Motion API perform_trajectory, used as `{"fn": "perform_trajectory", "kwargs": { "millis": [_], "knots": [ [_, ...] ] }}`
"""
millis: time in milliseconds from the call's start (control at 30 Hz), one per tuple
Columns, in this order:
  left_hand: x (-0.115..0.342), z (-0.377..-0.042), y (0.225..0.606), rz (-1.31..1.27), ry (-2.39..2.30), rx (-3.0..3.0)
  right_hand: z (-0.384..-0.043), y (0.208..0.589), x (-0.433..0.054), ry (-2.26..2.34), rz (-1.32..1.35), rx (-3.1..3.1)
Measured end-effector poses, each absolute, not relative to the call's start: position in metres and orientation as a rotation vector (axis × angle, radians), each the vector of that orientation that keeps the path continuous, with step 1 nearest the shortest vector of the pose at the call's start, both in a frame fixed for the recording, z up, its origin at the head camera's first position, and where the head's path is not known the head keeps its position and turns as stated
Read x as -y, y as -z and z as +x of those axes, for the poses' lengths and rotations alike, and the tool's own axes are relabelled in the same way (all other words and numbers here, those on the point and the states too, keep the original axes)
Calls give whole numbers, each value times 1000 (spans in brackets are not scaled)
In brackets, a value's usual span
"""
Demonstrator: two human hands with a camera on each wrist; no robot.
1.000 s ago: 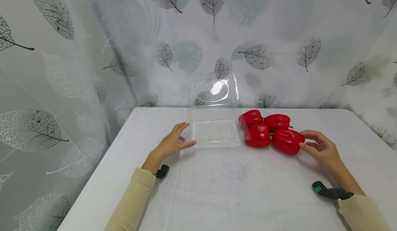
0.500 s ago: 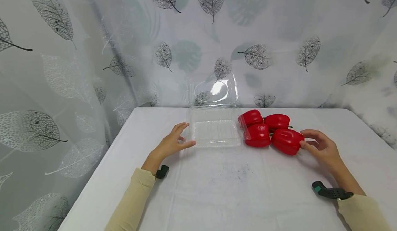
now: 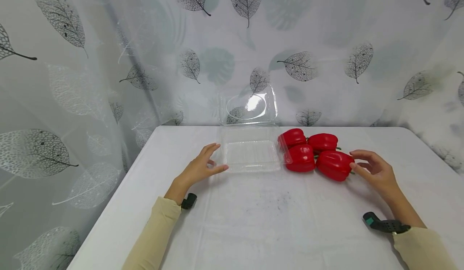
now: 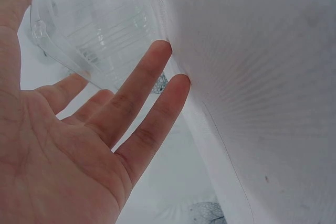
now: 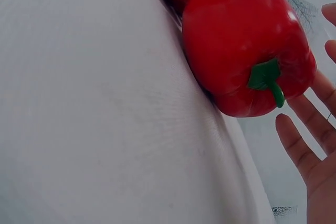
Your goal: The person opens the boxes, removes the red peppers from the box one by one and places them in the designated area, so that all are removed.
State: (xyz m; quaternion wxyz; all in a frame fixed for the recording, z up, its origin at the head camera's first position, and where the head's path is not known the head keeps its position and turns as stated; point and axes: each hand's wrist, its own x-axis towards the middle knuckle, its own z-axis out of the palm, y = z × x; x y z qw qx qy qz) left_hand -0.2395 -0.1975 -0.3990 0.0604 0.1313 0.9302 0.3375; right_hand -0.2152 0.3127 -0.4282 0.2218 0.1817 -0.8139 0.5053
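A clear plastic clamshell container (image 3: 250, 168) stands near the far side of the table, its lid (image 3: 266, 109) raised against the curtain. My left hand (image 3: 197, 168) is at its left side, thumb and fingers spread and holding nothing; whether a fingertip touches the rim I cannot tell. Right of the container several red bell peppers lie close together. Nearest to my right hand (image 3: 375, 173) is the front right bell pepper (image 3: 333, 165). In the right wrist view, its green stem (image 5: 266, 77) faces the hand, whose fingers (image 5: 296, 142) reach loosely beside it without gripping.
A white cloth covers the table (image 3: 253, 221). Behind it hangs a leaf-printed curtain (image 3: 311, 28), which also runs along the left side. The container's right edge overlaps the leftmost peppers (image 3: 301, 158) in the head view.
My right thumb has shifted slightly up at the front right bell pepper, and a bit of its stem now shows. The left hand, container and peppers stay in place.
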Motion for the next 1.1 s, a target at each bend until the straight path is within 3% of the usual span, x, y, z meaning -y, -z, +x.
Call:
{"fn": "perform_trajectory", "kwargs": {
  "millis": [800, 1100],
  "knots": [
    [201, -244, 404, 432, -1021, -2817, -222, 408, -291, -1184, 618, 2226],
    [202, -241, 404, 556, -966, -2925, -222, 404, -284, -1205, 605, 2242]
  ]
}}
